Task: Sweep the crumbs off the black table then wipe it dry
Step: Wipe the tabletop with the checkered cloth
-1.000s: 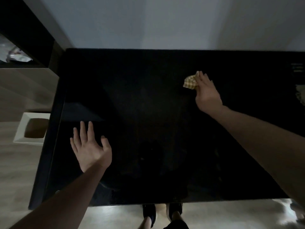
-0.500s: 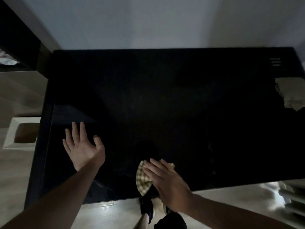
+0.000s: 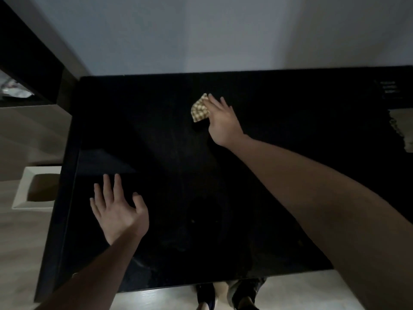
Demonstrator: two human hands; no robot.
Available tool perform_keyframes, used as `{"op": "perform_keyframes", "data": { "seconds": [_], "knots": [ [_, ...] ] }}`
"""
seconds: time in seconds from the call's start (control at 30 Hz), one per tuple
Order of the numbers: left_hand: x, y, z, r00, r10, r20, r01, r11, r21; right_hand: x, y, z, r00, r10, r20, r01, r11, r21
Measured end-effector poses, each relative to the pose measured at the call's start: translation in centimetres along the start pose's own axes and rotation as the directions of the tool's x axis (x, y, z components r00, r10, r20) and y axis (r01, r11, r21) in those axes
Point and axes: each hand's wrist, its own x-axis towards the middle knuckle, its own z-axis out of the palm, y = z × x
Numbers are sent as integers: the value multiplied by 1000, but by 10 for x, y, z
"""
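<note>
From the head camera, the right hand lies flat with straight fingers on a checked yellow cloth, pressing it onto the black table toward twelve o'clock. Most of the cloth shows at the hand's ten o'clock, beyond the fingertips. The left hand rests open, fingers spread, on the tabletop at eight o'clock, holding nothing, well apart from the cloth.
</note>
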Motion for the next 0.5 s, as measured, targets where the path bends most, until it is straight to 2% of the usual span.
{"op": "perform_keyframes", "data": {
  "seconds": [0.13,0.2,0.3,0.4,0.5],
  "knots": [
    [1,-2,2,1000,8,-9,-8,1000,-5,-10,-13,30,1000,-15,-14,13,997,-73],
    [2,-4,2,1000,14,-16,-14,1000,-4,-34,-18,37,995,-98,-1,97,992,-77],
    [1,-5,1,1000,15,-10,-15,1000,-16,-88,-26,39,965,-243,100,250,966,-64],
    [0,-2,0,1000,14,-11,-15,999,-39,-154,-30,45,901,-381,208,399,915,-52],
    [0,-3,0,1000,12,-13,-13,998,-56,-229,-26,46,860,-422,286,439,899,6]
  ]
}}
